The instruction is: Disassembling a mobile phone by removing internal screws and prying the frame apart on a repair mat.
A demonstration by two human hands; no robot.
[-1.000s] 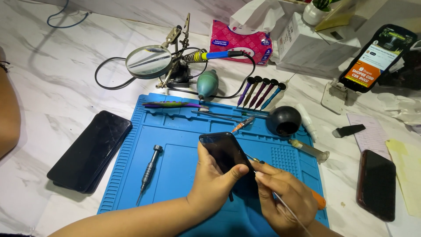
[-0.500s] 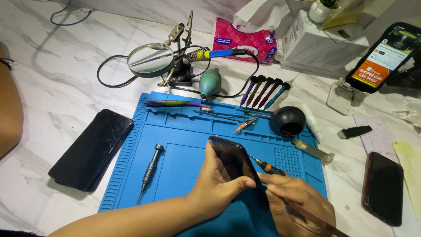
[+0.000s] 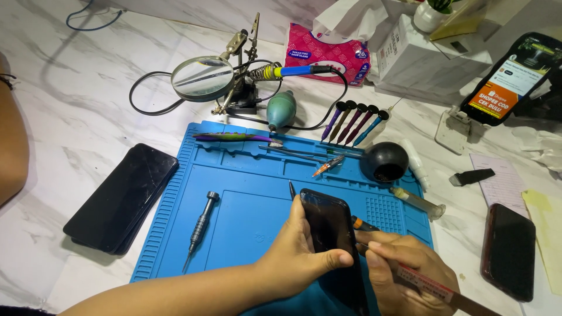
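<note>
A marble worktop (image 3: 70, 111) carries a blue mat (image 3: 246, 193) at its near middle. Over the mat's near right corner the left hand (image 3: 298, 257) has its grip closed round a black phone (image 3: 331, 240), thumb across the glass, the phone tilted up off the mat. The right hand (image 3: 404, 272) pinches a tool (image 3: 410, 275) beside the phone's right edge; its tip is hidden. A second phone (image 3: 120, 199) lies off the mat's left edge. A screwdriver (image 3: 200, 225) lies on the mat's left half.
</note>
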